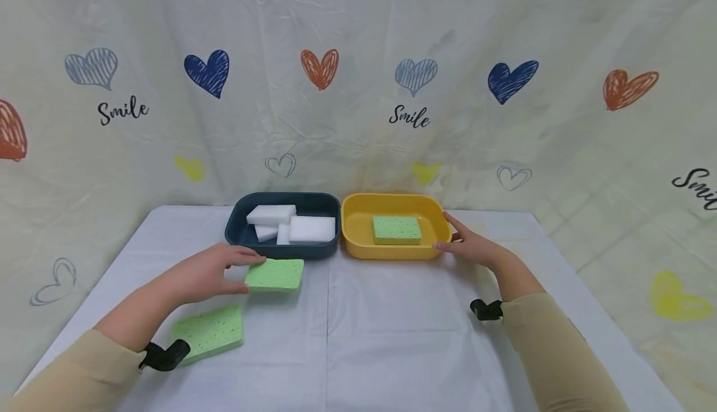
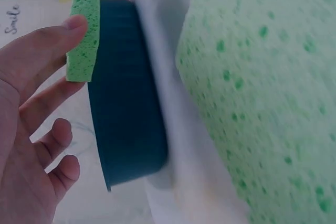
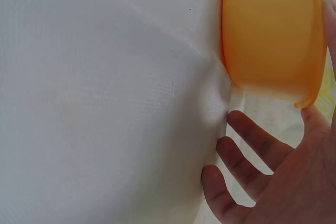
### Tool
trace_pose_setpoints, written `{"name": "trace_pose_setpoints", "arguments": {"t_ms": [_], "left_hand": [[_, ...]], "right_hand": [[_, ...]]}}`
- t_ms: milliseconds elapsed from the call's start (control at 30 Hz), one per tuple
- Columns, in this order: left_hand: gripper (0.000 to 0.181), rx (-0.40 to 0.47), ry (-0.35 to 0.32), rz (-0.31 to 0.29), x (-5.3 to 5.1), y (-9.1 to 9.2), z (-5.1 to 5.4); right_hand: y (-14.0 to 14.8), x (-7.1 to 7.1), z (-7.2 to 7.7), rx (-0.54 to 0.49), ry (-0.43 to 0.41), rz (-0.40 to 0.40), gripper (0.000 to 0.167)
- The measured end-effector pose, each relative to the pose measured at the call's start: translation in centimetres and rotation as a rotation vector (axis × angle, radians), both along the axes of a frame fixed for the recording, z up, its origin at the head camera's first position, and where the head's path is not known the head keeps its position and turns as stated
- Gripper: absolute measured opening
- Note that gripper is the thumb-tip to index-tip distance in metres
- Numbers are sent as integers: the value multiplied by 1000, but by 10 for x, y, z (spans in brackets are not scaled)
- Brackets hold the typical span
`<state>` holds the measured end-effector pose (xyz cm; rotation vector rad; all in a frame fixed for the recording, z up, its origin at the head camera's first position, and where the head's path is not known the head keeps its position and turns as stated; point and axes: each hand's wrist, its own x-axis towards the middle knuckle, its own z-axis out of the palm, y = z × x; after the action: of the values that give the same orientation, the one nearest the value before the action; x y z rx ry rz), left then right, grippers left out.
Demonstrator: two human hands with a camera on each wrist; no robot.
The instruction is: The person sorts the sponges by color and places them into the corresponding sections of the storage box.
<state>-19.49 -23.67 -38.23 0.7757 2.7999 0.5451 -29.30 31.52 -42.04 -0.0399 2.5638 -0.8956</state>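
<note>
My left hand [image 1: 215, 269] pinches a green sponge [image 1: 274, 275] between thumb and fingers, above the table just in front of the dark blue container [image 1: 305, 251]. In the left wrist view that sponge [image 2: 84, 51] appears edge-on, with the other fingers loosely bent below it. White sponge blocks [image 1: 312, 229] lie inside the blue container. Another green sponge [image 1: 215, 332] rests on the table beneath my left wrist. At the right end of the yellow container [image 1: 358, 251], my right hand [image 1: 473, 244] touches the rim with extended thumb and index finger. One green sponge [image 1: 396, 230] lies inside that container.
The two containers stand side by side at the back of the table [image 1: 386, 337], which has a white cover. Behind them hangs a white sheet [image 1: 358, 119] printed with hearts and lettering. Each wrist carries a small black camera [image 1: 165, 356].
</note>
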Motion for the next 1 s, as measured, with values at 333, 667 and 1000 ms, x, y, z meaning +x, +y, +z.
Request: {"name": "trace_pose_setpoints", "arguments": {"t_ms": [333,667,1000], "left_hand": [[55,67,141,-62,-18,34,-4],[56,82,87,-25,-38,85,-1],[58,146,67,38,-67,145,0]], "right_hand": [[-3,3,2,19,12,19,107],[0,0,2,12,13,14,108],[3,-8,-3,-7,-3,-3,108]]}}
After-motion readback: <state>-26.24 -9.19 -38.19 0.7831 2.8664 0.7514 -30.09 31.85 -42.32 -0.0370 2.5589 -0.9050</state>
